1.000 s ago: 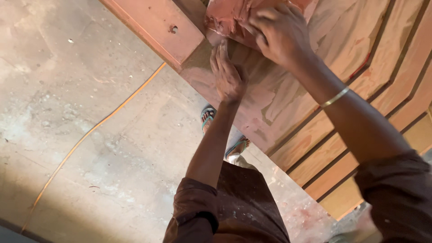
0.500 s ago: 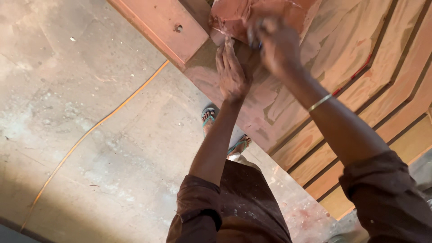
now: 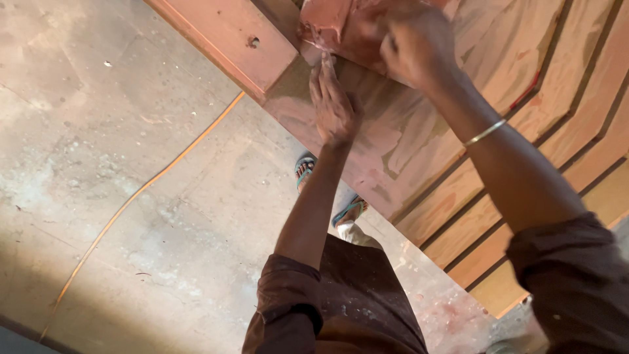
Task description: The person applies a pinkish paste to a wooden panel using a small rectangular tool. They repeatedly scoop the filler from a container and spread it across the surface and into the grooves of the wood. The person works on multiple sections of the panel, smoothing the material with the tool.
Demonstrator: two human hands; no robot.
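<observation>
Staining a grooved wooden panel, mid-wipe by my reading.

My left hand lies flat on the wooden panel, fingers pressed together, steadying it near its edge. My right hand bunches a reddish stained cloth at the panel's top, fingers curled round it. I judge the next pass calls for even pressure along the grain. Orange cord lies on the concrete floor.
</observation>
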